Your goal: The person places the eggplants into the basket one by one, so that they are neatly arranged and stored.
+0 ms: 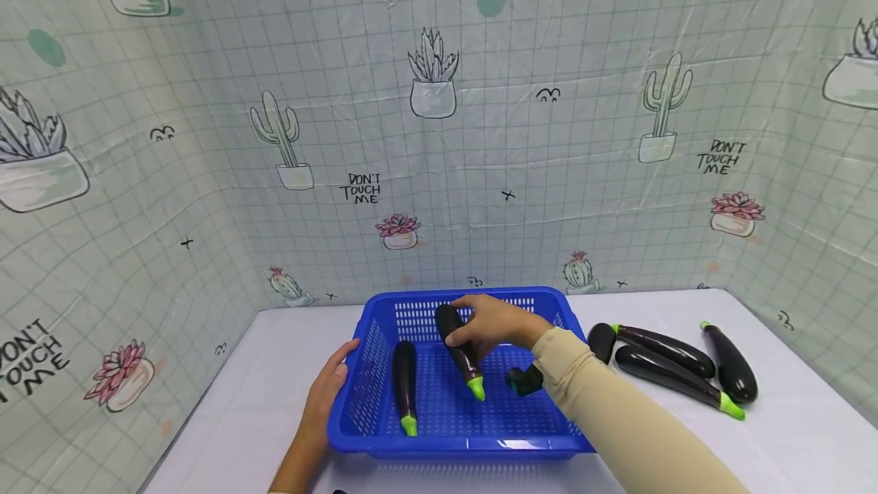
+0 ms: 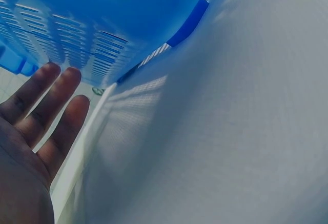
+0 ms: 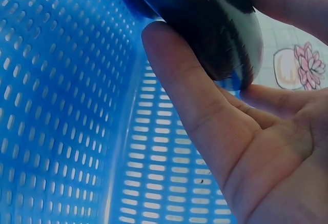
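Note:
My right hand (image 1: 495,324) grips a dark purple eggplant (image 1: 458,348) over the blue basket (image 1: 473,444), its green stem end tipped down toward the front. In the right wrist view, thumb and fingers wrap round the eggplant (image 3: 205,24) close to the slotted wall. A second eggplant (image 1: 405,383) lies lengthwise on the basket floor at the left. My left hand (image 1: 321,395) rests at the basket's left side, fingertips at the rim. The left wrist view shows that hand (image 2: 46,116) with straight fingers against the outer slotted wall.
Right of the basket, several eggplants (image 1: 668,353) lie on the white tabletop (image 1: 789,433), one partly hidden behind the basket rim. A small black object (image 1: 524,380) shows by the right sleeve (image 1: 617,402). A cactus-print sheet (image 1: 480,151) hangs behind and at both sides.

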`<state>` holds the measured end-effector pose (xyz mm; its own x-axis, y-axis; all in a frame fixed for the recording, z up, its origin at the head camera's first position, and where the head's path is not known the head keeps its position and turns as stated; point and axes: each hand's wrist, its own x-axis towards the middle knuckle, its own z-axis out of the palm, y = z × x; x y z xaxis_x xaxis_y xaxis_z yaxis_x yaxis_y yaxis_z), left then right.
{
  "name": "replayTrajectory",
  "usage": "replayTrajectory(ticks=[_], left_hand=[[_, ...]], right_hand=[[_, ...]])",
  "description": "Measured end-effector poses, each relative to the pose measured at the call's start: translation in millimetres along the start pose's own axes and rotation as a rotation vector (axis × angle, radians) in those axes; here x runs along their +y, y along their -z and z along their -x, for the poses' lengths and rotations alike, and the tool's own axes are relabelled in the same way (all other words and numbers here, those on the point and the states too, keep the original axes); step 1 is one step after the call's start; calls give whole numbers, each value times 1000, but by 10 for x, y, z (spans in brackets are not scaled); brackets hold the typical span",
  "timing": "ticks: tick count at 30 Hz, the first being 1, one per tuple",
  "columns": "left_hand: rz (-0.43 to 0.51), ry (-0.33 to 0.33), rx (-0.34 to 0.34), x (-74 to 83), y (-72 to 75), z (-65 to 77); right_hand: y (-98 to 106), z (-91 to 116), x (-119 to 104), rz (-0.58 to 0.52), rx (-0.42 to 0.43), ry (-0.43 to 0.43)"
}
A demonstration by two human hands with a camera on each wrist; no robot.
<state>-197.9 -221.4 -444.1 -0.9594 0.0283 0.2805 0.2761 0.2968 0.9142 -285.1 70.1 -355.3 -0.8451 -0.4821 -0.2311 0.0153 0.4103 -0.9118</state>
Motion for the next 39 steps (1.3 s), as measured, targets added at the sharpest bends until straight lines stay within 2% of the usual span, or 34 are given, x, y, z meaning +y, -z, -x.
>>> replayTrajectory(ticks=[11,22,29,39], left_hand=[[1,18,11,-35,40,28],[-10,-7,15,-32,62,45],[2,0,-3,-34,34,12],[12,1,6,-29,8,-13]], right_hand=[[-113,-77,-32,-27,-30,17],[-218,-165,-88,3,-34,22],[-214,-175,-61,3,-26,4],[-192,-130,-48,8,-25,30]])
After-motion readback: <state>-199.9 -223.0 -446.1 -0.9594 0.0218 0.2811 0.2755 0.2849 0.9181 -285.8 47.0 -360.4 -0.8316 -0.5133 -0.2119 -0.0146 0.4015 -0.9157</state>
